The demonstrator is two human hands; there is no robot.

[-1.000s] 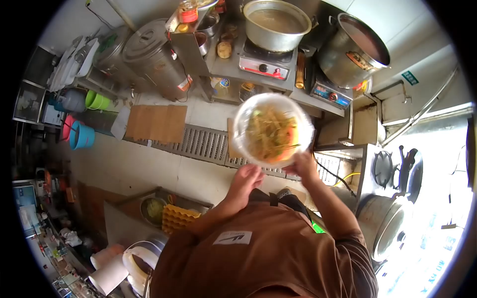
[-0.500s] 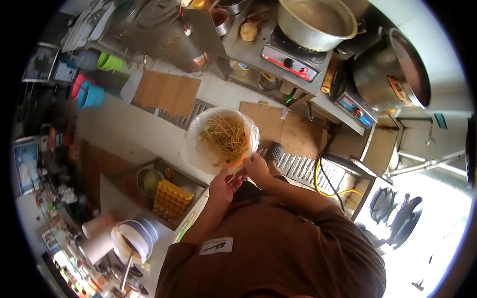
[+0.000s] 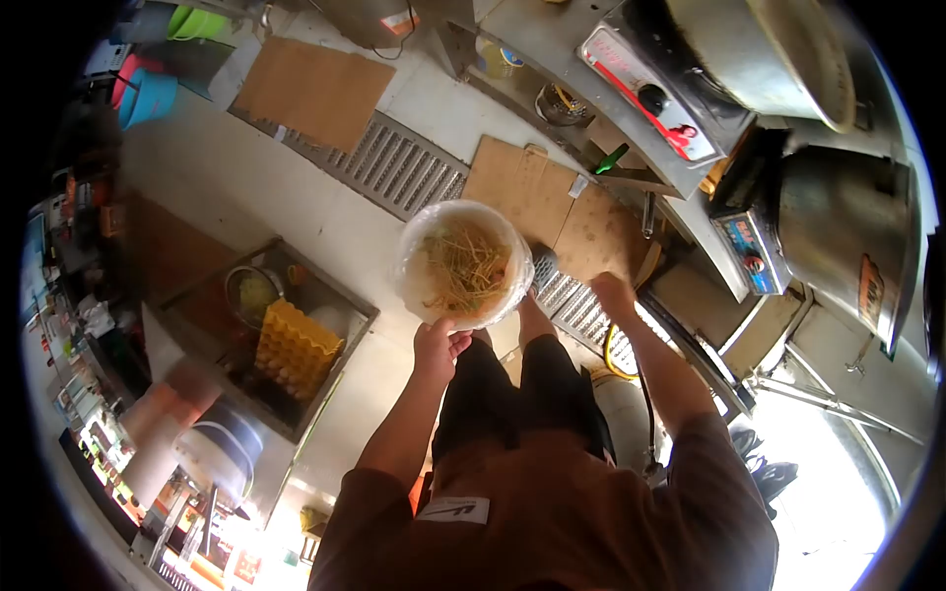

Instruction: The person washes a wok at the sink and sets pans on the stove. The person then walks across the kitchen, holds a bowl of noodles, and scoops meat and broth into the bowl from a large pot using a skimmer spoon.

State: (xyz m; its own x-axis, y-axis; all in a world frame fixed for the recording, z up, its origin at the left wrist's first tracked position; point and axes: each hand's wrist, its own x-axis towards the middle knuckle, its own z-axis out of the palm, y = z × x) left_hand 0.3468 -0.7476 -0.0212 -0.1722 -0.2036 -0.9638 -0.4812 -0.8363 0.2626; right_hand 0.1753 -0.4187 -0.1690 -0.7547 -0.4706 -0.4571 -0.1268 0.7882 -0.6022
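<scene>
A round bowl (image 3: 409,276), lined with thin clear plastic, holds thin yellowish noodle-like strands (image 3: 465,266) with some orange bits. Its near rim is gripped by my left hand (image 3: 437,350), with the fingers curled beneath the edge. Away to the right of the bowl, my right hand (image 3: 613,294) touches nothing that shows; its fingers are bent and partly blurred, so whether it is open or closed is not clear.
Cardboard sheets (image 3: 517,187) and a metal floor grate (image 3: 409,163) lie beyond the bowl. A gas stove (image 3: 650,94) with a large pot (image 3: 754,54) is at upper right. A yellow egg tray (image 3: 296,350) sits at left. A yellow hose (image 3: 613,355) runs near my right arm.
My right hand has left the bowl's rim and moved out to the right. My left hand now holds the bowl alone. The view has turned, bringing the stove closer at upper right.
</scene>
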